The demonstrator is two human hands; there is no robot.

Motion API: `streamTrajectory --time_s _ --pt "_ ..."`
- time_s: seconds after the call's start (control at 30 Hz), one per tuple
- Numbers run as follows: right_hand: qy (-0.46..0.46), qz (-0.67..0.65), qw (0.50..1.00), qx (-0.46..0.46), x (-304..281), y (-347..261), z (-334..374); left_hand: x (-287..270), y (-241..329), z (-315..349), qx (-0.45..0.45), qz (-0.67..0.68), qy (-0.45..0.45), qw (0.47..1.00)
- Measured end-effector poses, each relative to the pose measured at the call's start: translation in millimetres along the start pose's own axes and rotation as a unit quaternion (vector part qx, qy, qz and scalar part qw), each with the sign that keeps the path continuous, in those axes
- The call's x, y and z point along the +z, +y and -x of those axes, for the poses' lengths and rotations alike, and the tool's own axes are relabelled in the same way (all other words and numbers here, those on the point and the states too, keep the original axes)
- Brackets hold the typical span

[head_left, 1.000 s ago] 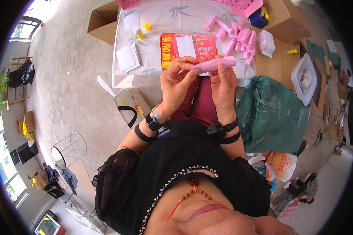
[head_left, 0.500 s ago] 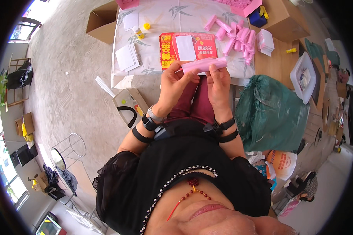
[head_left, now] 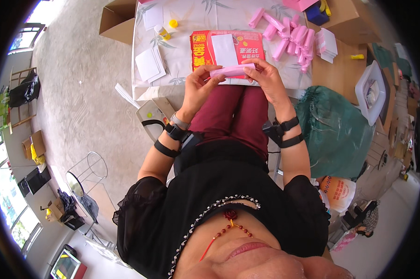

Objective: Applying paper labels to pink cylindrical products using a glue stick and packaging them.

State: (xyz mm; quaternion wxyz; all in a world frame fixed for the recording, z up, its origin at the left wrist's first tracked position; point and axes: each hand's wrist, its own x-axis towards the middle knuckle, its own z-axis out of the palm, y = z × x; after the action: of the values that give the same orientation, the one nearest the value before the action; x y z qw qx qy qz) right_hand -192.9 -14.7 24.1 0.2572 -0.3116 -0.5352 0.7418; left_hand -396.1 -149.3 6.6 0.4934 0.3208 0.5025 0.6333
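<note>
Between my two hands is a pink paper roll (head_left: 233, 70), held nearly level above the near edge of the table. My left hand (head_left: 201, 83) pinches its left end with thumb and fingers. At the right end, my right hand (head_left: 266, 78) grips it, fingers over the top. Just beyond lies a red and yellow printed sheet (head_left: 201, 49) bearing a blank white paper slip (head_left: 225, 50). A heap of similar pink rolls (head_left: 297, 41) lies to the right of it. White paper sheets (head_left: 149, 65) are stacked on the left, with a glue bottle (head_left: 162, 32) and its yellow cap (head_left: 173, 23) behind.
A stack of pale paper slips (head_left: 326, 45) stands right of the rolls. Cardboard boxes (head_left: 117, 21) flank the table's far end. At the right are a green woven sack (head_left: 335, 135) and a white plastic tray (head_left: 366, 88). A low stool (head_left: 156, 111) sits left of my knees.
The pink roll has become more level and looks slimmer. My right hand has turned, its fingers now over the roll's end. The whole view has shifted slightly.
</note>
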Motion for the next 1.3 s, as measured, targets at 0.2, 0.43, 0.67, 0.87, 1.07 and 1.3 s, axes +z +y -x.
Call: streamTrajectory --time_s 0.2,0.43,0.67,0.87,1.07,1.3 --pt "-0.078 0.143 0.979 0.119 -25 8 -32 -36 -31 -29 -0.091 0.021 -0.032 0.995" --pt "-0.11 0.27 0.956 0.018 -45 51 -74 -48 -53 -72 -0.017 -0.238 -0.081 0.968" --pt "-0.049 0.438 0.88 -0.176 -45 80 -82 -43 -61 -82 0.166 -0.472 -0.082 0.862" --pt "-0.021 0.462 0.851 -0.248 -46 92 -76 -43 -73 -83 0.281 -0.516 -0.092 0.804" --pt "0.0 0.487 0.818 -0.308 -47 100 -73 -38 -75 -81 0.332 -0.555 -0.089 0.757" --pt "-0.003 0.523 0.777 -0.35 -50 102 -70 -7 -52 -58 0.279 -0.627 -0.082 0.723"
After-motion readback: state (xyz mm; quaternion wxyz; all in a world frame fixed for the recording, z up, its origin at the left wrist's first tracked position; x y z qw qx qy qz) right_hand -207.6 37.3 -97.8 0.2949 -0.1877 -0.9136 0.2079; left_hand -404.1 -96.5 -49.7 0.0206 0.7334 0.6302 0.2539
